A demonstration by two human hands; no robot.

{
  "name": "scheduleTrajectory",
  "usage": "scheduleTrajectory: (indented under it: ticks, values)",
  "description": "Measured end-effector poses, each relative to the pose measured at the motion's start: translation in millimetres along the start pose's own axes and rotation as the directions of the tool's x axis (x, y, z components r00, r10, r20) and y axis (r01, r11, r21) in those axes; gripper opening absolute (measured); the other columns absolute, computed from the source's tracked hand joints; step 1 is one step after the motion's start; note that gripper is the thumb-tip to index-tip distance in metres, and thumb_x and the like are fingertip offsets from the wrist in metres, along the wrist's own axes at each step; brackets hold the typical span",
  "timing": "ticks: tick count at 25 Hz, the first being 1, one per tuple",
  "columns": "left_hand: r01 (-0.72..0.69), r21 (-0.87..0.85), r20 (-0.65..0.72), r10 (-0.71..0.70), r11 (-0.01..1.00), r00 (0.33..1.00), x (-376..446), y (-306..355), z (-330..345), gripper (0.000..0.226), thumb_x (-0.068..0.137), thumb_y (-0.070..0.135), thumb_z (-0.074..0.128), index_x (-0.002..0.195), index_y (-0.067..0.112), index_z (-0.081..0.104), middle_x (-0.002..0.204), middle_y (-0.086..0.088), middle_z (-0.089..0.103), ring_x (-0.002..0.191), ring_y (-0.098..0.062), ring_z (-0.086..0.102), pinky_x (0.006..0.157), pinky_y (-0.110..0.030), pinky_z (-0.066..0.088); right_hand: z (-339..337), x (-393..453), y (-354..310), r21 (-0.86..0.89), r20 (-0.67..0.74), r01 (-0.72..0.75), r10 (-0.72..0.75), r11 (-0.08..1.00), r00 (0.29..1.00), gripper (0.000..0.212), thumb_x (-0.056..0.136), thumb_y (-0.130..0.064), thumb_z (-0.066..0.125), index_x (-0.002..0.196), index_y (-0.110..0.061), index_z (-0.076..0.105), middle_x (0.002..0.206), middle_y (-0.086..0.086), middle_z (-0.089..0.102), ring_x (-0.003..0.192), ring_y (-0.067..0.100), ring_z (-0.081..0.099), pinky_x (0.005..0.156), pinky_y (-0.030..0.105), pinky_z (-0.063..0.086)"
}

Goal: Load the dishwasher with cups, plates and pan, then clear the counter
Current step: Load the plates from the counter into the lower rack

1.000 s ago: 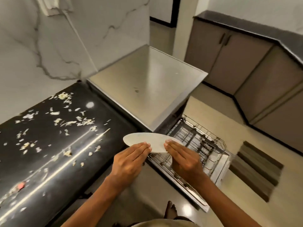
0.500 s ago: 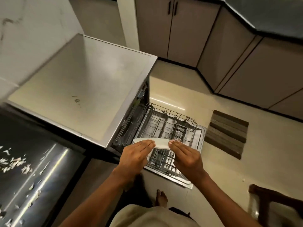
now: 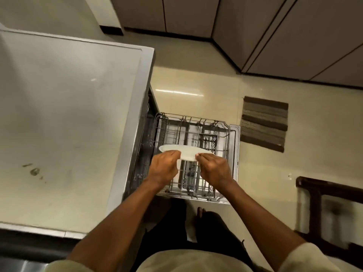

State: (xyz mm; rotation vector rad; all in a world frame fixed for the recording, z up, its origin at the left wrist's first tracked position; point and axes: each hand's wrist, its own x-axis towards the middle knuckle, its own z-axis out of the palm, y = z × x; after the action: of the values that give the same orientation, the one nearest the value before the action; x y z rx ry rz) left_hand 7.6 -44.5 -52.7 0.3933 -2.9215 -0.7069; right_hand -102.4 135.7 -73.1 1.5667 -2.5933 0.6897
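Note:
A white plate [image 3: 185,151] is held nearly flat above the pulled-out wire rack [image 3: 225,134] of the open dishwasher. My left hand [image 3: 164,168] grips its near left rim and my right hand [image 3: 213,167] grips its near right rim. The rack looks bare apart from a dark cutlery basket [image 3: 208,141] toward its far side. The dishwasher's steel top [image 3: 68,114] fills the left of the view.
A striped brown mat [image 3: 264,123] lies on the cream floor right of the rack. Grey cabinet doors [image 3: 275,32] line the far wall. A dark wooden chair [image 3: 330,209] stands at the right edge. My bare foot [image 3: 200,212] is just before the rack.
The view has swung from the littered black counter to straight over the dishwasher rack. Both hands have carried the plate along and now hold it lower, over the rack's middle.

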Motion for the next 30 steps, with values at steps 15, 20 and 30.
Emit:
scheduleTrajectory:
  ticks: [15,20,30]
  values:
    - [0.361,-0.164,-0.057,-0.374,0.918,0.926,120,-104,126,0.035,0.071,-0.019,0.065,0.093,0.006,0.076,0.095,-0.008,0.076,0.085,-0.022,0.071,0.074,-0.034,0.061,155,87,114,0.08,0.156,-0.181,0.167,0.98,0.974,0.017,0.067,0.005,0.07,0.077,-0.009,0.069,0.063,0.004,0.065,0.051,0.023,0.059,0.045,0.029,0.051]
    - [0.374,-0.086,-0.101,-0.381,0.924,0.919,157,-143,160,0.031,0.073,-0.016,0.068,0.092,0.006,0.077,0.094,-0.008,0.076,0.082,-0.022,0.072,0.073,-0.035,0.061,208,118,148,0.127,0.116,-0.187,0.173,0.974,0.978,0.018,0.069,0.007,0.067,0.078,-0.009,0.07,0.064,0.006,0.067,0.05,0.024,0.059,0.046,0.029,0.051]
    - [0.308,-0.028,-0.063,-0.309,0.951,0.949,198,-194,207,0.021,0.072,-0.008,0.071,0.086,0.008,0.075,0.09,-0.006,0.076,0.078,-0.021,0.072,0.064,-0.038,0.06,267,144,180,0.126,0.096,-0.231,0.22,0.965,0.971,0.021,0.06,0.01,0.062,0.065,-0.009,0.06,0.054,0.004,0.055,0.043,0.023,0.049,0.044,0.022,0.032]
